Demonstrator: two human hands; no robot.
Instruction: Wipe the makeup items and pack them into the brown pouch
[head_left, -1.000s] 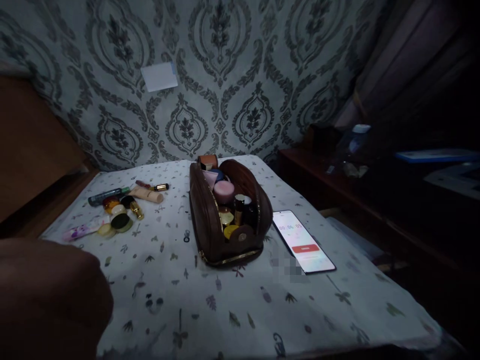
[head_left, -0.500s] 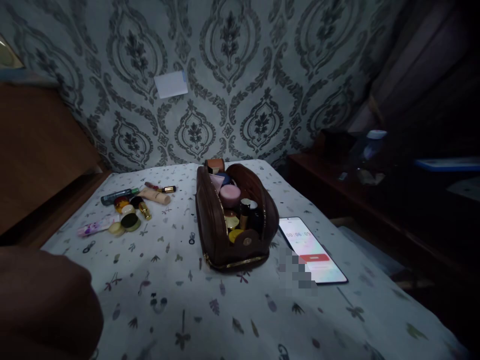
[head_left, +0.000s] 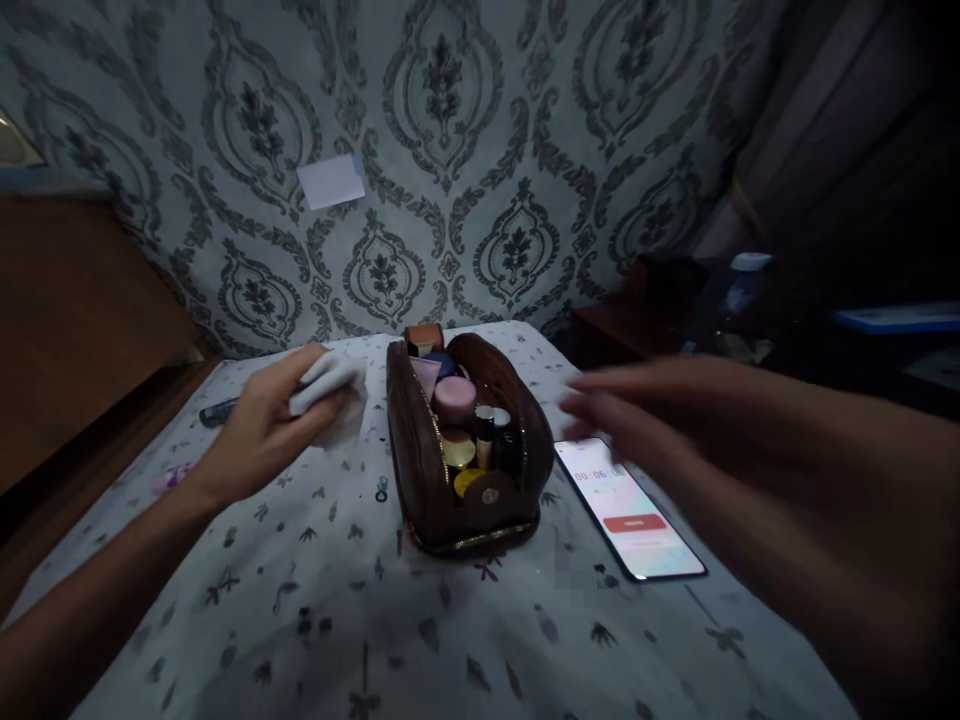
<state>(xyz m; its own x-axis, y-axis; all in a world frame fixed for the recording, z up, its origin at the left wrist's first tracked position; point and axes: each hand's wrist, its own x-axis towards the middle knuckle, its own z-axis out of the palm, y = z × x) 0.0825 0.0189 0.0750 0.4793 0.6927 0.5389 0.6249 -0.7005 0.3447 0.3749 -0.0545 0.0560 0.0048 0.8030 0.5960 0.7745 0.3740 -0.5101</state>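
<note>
My left hand is closed on a crumpled white cloth, left of the bag and in front of the loose cosmetics. My right hand, smeared by motion, reaches in from the right with fingers stretched out above the phone; nothing shows in it. Between my hands a brown toiletry bag stands unzipped. Inside it are a pink round jar, a yellow-lidded jar, a small bottle and other cosmetics. The phone lies face up with a running timer.
Behind my left hand, a dark tube and a purple-and-white tube partly show. The patterned sheet covers the surface. A wooden panel borders the left. A dark table with a clear bottle stands right.
My left hand has come up from the lower left and now holds the white cloth, hiding most of the loose cosmetics. My right hand has entered from the right.
</note>
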